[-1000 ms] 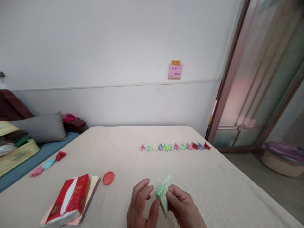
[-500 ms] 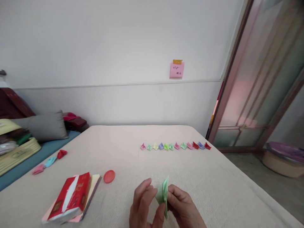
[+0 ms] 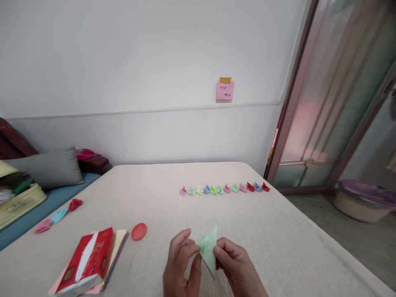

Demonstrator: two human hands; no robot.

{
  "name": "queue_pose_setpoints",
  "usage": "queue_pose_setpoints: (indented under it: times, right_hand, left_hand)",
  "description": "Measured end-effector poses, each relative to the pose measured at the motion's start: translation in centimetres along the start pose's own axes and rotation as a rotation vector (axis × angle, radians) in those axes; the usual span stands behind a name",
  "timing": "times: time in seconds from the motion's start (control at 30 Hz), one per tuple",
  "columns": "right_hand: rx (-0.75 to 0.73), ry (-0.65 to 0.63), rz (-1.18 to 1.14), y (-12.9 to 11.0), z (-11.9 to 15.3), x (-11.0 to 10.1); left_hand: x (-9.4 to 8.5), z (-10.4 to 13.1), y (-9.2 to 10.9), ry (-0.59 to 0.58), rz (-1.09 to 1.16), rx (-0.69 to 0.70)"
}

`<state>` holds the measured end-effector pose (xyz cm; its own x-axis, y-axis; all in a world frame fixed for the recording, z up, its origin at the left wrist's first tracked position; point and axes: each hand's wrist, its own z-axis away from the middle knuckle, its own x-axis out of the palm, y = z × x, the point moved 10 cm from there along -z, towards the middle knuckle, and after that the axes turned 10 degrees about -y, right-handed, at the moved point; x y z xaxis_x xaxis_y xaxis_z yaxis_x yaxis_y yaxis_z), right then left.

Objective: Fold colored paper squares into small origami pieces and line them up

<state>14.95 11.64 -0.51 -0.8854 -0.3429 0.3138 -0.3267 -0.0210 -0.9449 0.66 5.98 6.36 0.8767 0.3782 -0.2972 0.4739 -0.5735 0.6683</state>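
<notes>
A folded piece of light green origami paper (image 3: 209, 251) is held up over the near part of the cloth-covered table (image 3: 161, 206). My right hand (image 3: 236, 264) pinches its right edge between thumb and fingers. On the other side, my left hand (image 3: 182, 264) grips the pointed left corner between thumb and forefinger, its other fingers curled loosely. The paper has a triangular shape with layered folds, one point upward and one downward. Beyond my hands, a row of several small folded paper boats (image 3: 220, 189) in various colours stretches across the table.
To the left, a red tissue pack (image 3: 102, 247) rests on sheets of coloured paper (image 3: 119, 243). Beside it lies a round red lid (image 3: 139, 232). Folded paper pieces (image 3: 60, 215) in pink, blue and red line the left edge. A pink note (image 3: 225, 90) is taped to the wall.
The green paper has turned from nearly edge-on to show its broad triangular face. My left thumb and forefinger have shifted to its left corner. The view has swung slightly right.
</notes>
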Motion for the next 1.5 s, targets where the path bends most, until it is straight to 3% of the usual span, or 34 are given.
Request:
queue_pose_setpoints:
  times: [0.2, 0.43, 0.63, 0.8, 0.97, 1.13, 1.3, 1.4, 1.5]
  right_hand:
    - [-0.077, 0.103, 0.269, -1.1, 0.2, -0.6]
    - [-0.148, 0.2, 0.603, -2.1, 1.1, -0.3]
    - [-0.251, 0.273, 0.755, -3.7, 2.0, 0.6]
    - [-0.193, 0.26, 0.636, -3.1, 1.8, 0.2]
    - [-0.103, 0.216, 0.385, -1.6, 1.4, -0.6]
    - [-0.112, 0.182, 0.384, -1.5, 1.2, -0.4]
    - [-0.13, 0.212, 0.49, -2.0, 1.4, -0.1]
    - [-0.235, 0.31, 0.607, -3.6, 2.3, -0.3]
    - [-0.45, 0.367, 0.742, -5.9, 3.7, 0.3]
  left_hand:
    - [1.2, -0.3, -2.2, -0.17, 0.169, -0.182]
    - [4.2, 0.1, -4.9, -0.373, 0.548, -0.48]
    - [4.6, 1.2, -7.2, -0.284, 0.681, -0.699]
    - [4.3, 0.9, -7.2, -0.235, 0.717, -0.642]
    - [4.7, 1.2, -7.1, -0.295, 0.663, -0.609]
    - [4.6, 1.3, -6.9, -0.249, 0.755, -0.627]
    - [5.8, 1.8, -6.7, -0.436, 0.719, -0.733]
    - [5.3, 2.1, -7.5, -0.347, 0.747, -0.815]
    - [4.8, 2.4, -8.0, -0.223, 0.823, -0.88]
